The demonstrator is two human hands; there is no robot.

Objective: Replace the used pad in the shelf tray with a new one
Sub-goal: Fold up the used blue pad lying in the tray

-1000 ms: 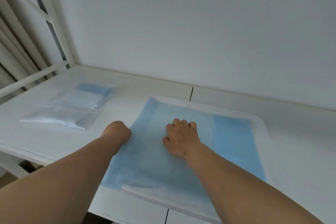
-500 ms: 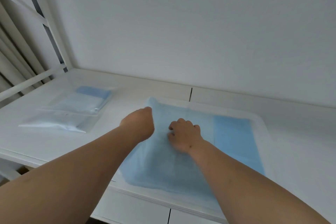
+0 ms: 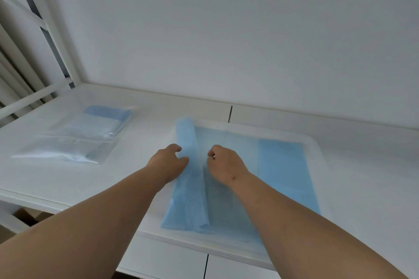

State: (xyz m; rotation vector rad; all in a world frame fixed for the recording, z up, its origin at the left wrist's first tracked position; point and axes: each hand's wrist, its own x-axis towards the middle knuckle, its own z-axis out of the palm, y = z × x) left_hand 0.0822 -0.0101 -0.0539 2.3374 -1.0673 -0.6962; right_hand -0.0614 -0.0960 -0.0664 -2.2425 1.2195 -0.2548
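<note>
A light blue pad (image 3: 281, 172) lies in a shallow white tray (image 3: 317, 145) on the white shelf. Its left part is turned over toward the middle as a long raised fold (image 3: 192, 179). My left hand (image 3: 169, 163) grips that fold at its left side, thumb and fingers pinched on the blue sheet. My right hand (image 3: 224, 163) rests just right of the fold with its fingers curled on the pad. A clear plastic bag with folded blue pads (image 3: 81, 136) lies on the shelf to the left, apart from both hands.
The white shelf (image 3: 56, 179) ends at a front edge near me. A white wall stands close behind the tray. White frame bars (image 3: 34, 97) rise at the far left. A dark seam (image 3: 230, 113) splits the back ledge.
My left hand has carried the pad's left edge up and rightward, folding it over toward the middle. My right hand moved slightly and curled its fingers. The bag has not moved.
</note>
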